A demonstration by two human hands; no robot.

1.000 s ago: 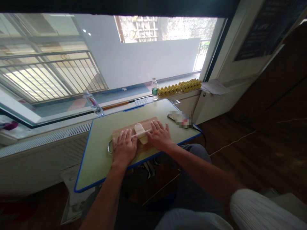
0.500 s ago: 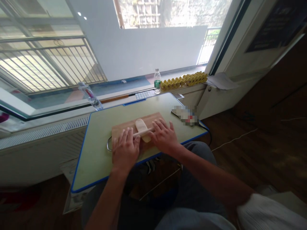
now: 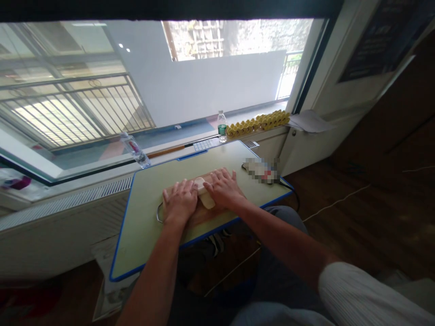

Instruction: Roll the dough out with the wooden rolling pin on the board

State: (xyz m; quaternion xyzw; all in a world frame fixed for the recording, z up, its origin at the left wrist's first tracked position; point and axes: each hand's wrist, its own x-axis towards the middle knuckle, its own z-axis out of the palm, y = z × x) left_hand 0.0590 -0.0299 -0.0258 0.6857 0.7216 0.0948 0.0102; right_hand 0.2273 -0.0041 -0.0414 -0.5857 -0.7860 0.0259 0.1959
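Observation:
A pale strip of dough (image 3: 207, 200) lies lengthwise on a wooden board (image 3: 200, 218). Across its far part runs a light rolling pin (image 3: 202, 189), only a short stretch of which shows between my hands. My left hand (image 3: 181, 199) rests palm down over the pin's left end, fingers stretched out. Over the right end lies my right hand (image 3: 224, 188), also flat, with its fingers spread and thumb near the dough. Both hands hide the pin's ends.
The board sits on a small blue-edged table (image 3: 142, 235). A blurred-out device (image 3: 261, 171) with a cable lies at its right. On the windowsill stand a clear bottle (image 3: 136, 151), a green-labelled bottle (image 3: 222, 129) and yellow egg trays (image 3: 258, 125). A metal handle (image 3: 159, 213) sticks out left.
My hands and the rolling pin have moved toward the far end of the dough, so more of its near part shows. The view has tilted up slightly.

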